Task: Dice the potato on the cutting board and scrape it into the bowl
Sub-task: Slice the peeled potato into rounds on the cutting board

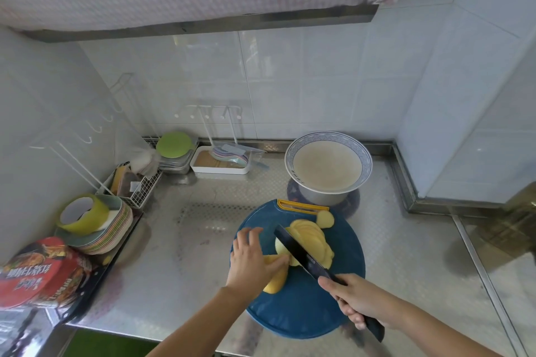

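A round blue cutting board (301,310) lies on the steel counter. On it a fan of yellow potato slices (311,236) lies to the right of a black knife (301,253), and one slice (325,218) sits apart near the board's yellow handle. An uncut potato piece (275,278) lies left of the blade, and my left hand (253,261) holds it down with thumb and fingers. My right hand (355,298) grips the knife's black handle, the blade angled up-left into the potato. Behind the board stands a white bowl (293,151) with a blue patterned rim.
A stack of plates topped by a yellow-green cup (84,213) stands at the left. A red snack bag (40,272) lies at the front left. A wire rack (139,182), a green lid (174,144) and a white tray (220,165) line the tiled back wall.
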Tool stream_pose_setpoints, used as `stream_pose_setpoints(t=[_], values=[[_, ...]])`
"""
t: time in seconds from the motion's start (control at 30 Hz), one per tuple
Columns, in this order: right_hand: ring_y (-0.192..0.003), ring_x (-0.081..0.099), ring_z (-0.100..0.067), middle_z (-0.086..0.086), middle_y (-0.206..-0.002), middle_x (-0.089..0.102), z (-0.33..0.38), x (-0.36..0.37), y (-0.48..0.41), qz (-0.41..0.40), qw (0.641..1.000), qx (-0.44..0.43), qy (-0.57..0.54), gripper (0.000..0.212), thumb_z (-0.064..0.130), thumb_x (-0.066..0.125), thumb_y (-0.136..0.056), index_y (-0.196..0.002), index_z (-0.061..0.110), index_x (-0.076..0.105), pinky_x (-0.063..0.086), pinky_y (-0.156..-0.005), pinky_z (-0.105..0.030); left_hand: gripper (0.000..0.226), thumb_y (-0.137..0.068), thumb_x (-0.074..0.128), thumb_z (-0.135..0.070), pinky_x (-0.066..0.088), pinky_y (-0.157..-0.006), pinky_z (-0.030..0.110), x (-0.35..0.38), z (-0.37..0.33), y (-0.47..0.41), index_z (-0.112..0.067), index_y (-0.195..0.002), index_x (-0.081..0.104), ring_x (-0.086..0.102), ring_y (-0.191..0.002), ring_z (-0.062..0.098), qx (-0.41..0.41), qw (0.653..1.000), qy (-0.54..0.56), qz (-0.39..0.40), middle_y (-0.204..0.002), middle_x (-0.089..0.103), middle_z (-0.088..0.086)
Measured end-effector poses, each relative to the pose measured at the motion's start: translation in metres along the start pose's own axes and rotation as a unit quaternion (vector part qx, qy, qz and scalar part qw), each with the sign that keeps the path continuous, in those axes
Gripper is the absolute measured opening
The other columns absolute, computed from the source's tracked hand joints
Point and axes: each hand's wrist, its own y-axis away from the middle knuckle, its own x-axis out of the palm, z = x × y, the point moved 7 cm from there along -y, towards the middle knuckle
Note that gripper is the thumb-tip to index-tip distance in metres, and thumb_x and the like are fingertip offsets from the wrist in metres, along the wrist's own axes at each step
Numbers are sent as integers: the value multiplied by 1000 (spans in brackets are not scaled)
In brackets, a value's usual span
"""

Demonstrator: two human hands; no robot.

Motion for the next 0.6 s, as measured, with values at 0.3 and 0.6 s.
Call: stream_pose_setpoints(t=[0.3, 0.6], values=[[-42, 27, -12, -1, -54, 33, 14, -4, 12, 8, 997, -19, -71, 53, 66, 57, -80, -77, 15, 41, 27, -42, -22, 85, -68, 63, -75, 58, -60, 27, 24, 40, 18, -5, -113, 45, 66, -79, 18, -253, 936, 173, 173, -92, 59, 7], [-39, 28, -13, 2, -50, 35, 29, -4, 9, -33, 994, -81, 71, 55, 66, 41, -92, -78, 13, 40, 30, -40, -22, 90, -72, 80, -42, 54, -81, 29, 28, 50, 17, -13, -141, 30, 50, -110, 23, -191, 922, 261, 213, -125, 41, 3]])
